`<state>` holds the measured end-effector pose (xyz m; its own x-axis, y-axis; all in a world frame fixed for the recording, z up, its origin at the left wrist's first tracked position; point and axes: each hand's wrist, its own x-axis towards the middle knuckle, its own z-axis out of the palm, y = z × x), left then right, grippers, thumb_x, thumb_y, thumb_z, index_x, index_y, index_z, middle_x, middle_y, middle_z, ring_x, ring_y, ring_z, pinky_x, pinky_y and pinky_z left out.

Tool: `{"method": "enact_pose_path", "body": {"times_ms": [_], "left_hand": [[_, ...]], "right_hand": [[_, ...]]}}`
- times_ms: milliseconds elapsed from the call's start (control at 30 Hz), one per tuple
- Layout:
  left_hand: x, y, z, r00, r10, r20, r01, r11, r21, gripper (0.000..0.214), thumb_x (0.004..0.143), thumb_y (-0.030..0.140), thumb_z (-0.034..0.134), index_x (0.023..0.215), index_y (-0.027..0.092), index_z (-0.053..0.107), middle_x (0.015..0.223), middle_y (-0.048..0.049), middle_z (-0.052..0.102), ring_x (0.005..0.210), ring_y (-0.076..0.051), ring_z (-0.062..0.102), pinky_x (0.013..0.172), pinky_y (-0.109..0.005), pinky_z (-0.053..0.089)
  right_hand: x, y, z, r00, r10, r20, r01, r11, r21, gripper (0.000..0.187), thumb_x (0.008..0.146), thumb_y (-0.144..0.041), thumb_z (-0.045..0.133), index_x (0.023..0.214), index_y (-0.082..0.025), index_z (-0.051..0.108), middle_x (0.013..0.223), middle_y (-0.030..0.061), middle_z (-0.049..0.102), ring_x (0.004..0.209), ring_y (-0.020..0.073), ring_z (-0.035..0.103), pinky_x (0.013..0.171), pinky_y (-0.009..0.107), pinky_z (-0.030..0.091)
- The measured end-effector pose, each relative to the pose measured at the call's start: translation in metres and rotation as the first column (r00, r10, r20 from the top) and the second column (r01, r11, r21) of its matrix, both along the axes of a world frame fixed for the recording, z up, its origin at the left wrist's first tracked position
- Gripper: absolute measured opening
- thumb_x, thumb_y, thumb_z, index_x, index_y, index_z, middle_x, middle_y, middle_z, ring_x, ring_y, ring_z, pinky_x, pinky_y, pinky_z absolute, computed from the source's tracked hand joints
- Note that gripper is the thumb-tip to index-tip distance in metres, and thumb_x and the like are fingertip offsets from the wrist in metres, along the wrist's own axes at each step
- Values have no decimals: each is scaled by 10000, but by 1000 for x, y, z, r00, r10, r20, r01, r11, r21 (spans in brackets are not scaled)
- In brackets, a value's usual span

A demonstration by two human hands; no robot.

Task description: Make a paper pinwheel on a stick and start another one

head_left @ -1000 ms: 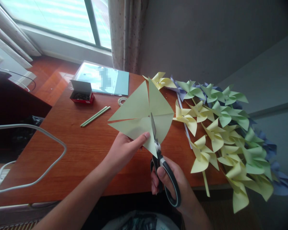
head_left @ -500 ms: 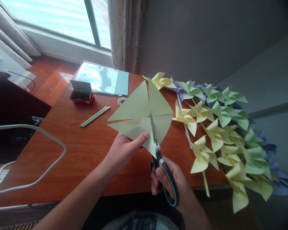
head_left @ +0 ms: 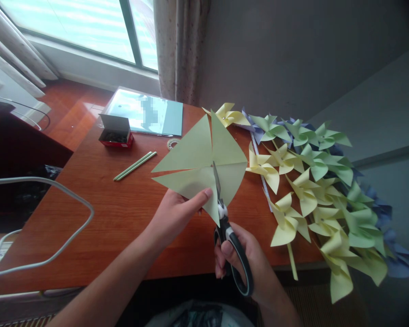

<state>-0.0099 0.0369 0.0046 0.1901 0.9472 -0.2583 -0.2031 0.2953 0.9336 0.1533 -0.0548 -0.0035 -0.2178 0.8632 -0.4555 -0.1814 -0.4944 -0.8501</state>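
My left hand (head_left: 177,213) pinches the lower edge of a pale green paper square (head_left: 194,154), thumb on top, holding it above the wooden table (head_left: 116,213). The square has slits running in from its corners. My right hand (head_left: 238,259) grips black-handled scissors (head_left: 230,243), whose blades reach up into the bottom corner slit toward the paper's centre.
Several finished yellow, green and blue paper pinwheels (head_left: 313,186) lie heaped on the table's right side and hang over its edge. Two green sticks (head_left: 135,165), a tape roll (head_left: 172,144), a small red box (head_left: 116,131) and a folder (head_left: 145,111) lie farther back. A white cable (head_left: 54,245) loops at left.
The scissors and my right hand crept slightly upward along the bottom slit. The paper and my left hand stayed almost still.
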Motion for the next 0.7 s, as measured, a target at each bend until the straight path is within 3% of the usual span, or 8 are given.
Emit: {"method": "enact_pose_path", "body": {"times_ms": [200, 367, 467, 567, 700], "left_hand": [[-1, 1, 3, 990, 71, 119, -72, 997, 7, 199, 800, 337, 757, 842, 150, 700, 731, -22, 660, 656, -158, 572, 575, -254, 453], [-6, 5, 5, 933, 248, 259, -240, 969, -64, 168, 783, 288, 749, 741, 171, 636, 644, 22, 581, 582, -114, 520, 520, -220, 431], [-9, 8, 7, 899, 307, 313, -282, 951, -122, 134, 776, 277, 737, 764, 174, 652, 650, 16, 598, 580, -115, 538, 509, -216, 429], [-10, 9, 11, 899, 256, 356, -217, 965, -145, 128, 768, 292, 734, 817, 187, 680, 702, -12, 659, 648, -158, 618, 525, -236, 458], [-12, 5, 14, 911, 71, 406, 0, 985, -171, 230, 743, 315, 762, 931, 186, 730, 759, -63, 727, 744, -247, 707, 550, -281, 507]], "right_hand": [[4, 0, 10, 997, 77, -9, -77, 997, 14, 543, 797, -678, 722, 891, -182, 521, 716, -18, 546, 603, 114, 572, 584, 232, 440], [18, -6, 9, 982, 176, 71, -175, 984, -14, 632, 688, -689, 808, 945, -184, 528, 783, -7, 565, 671, 122, 533, 605, 239, 400], [31, -8, 8, 975, 182, 132, -179, 983, -31, 598, 677, -625, 851, 934, -180, 544, 779, -3, 590, 660, 120, 523, 595, 240, 404], [43, -6, 10, 973, 83, 216, -90, 996, 19, 456, 760, -531, 826, 907, -175, 580, 778, 15, 627, 682, 136, 559, 622, 252, 433], [57, 4, 10, 966, -203, 163, 174, 970, 172, 280, 900, -464, 689, 924, -189, 642, 810, 47, 664, 732, 182, 616, 648, 298, 485]]}}
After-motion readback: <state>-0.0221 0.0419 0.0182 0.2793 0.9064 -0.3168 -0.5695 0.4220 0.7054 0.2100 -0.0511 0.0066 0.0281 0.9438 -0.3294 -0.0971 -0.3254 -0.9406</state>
